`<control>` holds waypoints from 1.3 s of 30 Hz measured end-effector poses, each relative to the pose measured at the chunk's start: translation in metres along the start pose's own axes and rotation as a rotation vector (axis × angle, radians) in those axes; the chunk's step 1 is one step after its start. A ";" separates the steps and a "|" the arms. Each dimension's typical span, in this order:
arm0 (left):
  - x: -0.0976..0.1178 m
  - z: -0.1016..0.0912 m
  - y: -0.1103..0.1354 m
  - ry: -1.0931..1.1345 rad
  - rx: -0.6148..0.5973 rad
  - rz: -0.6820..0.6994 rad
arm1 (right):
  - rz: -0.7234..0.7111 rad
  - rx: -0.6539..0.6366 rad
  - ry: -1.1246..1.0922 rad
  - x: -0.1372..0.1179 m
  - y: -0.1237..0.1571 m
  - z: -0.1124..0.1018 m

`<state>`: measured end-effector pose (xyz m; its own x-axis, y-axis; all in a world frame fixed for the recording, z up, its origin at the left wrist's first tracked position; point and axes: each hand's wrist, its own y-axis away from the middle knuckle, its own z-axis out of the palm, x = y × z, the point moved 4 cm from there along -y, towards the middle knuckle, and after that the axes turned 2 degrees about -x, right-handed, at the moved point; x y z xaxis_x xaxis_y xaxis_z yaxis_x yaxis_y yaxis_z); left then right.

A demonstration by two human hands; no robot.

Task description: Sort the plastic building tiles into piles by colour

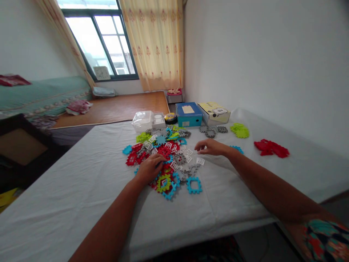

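Patterned sleeve fabric (327, 238) is being worn right of the toothed-tile pile (165, 150). On the pile's left side, the left hand (149, 169) is being rested, fingers bent; any pinch cannot be told. Beside the pile's right edge, a white lattice piece (200, 161) is being overhung by the nearer right hand (210, 147), fingers curled and parted, its long axis being unclear, camera-ward of the fingertips.

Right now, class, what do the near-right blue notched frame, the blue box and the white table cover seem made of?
Blue notched frame: probably plastic, smooth; crisp, evenly coloured teeth.
Blue box: likely printed cardboard, dull; flat panels, straight edges.
White table cover: fabric or thin plastic, fairly matte; creases fit either.
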<state>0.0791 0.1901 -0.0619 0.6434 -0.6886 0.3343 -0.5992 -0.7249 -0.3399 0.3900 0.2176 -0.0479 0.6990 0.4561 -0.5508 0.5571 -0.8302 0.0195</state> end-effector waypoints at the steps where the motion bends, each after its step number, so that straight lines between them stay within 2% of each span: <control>1: 0.000 0.000 0.000 0.000 -0.002 0.001 | -0.030 -0.052 -0.046 -0.002 0.001 0.005; 3: 0.000 0.000 0.000 0.000 -0.010 0.002 | -0.093 -0.123 -0.093 -0.007 0.007 0.014; 6: 0.001 -0.001 0.000 -0.002 -0.021 -0.002 | -0.156 -0.110 -0.075 -0.009 0.015 0.021; 11: 0.002 -0.002 0.000 -0.006 -0.032 -0.013 | -0.043 -0.018 -0.115 0.000 0.017 0.020; 16: 0.002 -0.002 -0.001 -0.001 -0.023 -0.012 | -0.024 0.058 -0.267 0.007 0.019 0.013; 21: 0.002 -0.002 0.000 -0.004 -0.020 -0.027 | 0.102 0.091 -0.407 0.018 0.020 0.014; 24: 0.002 -0.002 0.000 -0.007 -0.023 -0.021 | 0.084 0.209 -0.336 0.024 0.022 0.006; 27: 0.002 -0.002 0.000 -0.009 -0.019 -0.010 | 0.116 0.369 -0.136 0.033 0.026 -0.006; 29: 0.002 -0.002 0.000 -0.002 -0.016 -0.007 | 0.121 0.413 -0.003 0.033 0.028 -0.009; 31: 0.001 -0.002 0.000 0.006 -0.019 -0.011 | 0.064 0.352 0.021 0.027 0.028 -0.005; 36: 0.002 -0.001 -0.001 0.006 -0.026 -0.017 | -0.128 0.005 -0.070 -0.001 0.027 0.015; 39: 0.002 -0.001 -0.001 0.004 -0.028 -0.013 | -0.180 -0.091 -0.066 -0.008 0.028 0.019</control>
<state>0.0802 0.1891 -0.0600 0.6497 -0.6789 0.3420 -0.6035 -0.7342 -0.3111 0.3919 0.1844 -0.0585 0.5548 0.5701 -0.6060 0.7108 -0.7033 -0.0109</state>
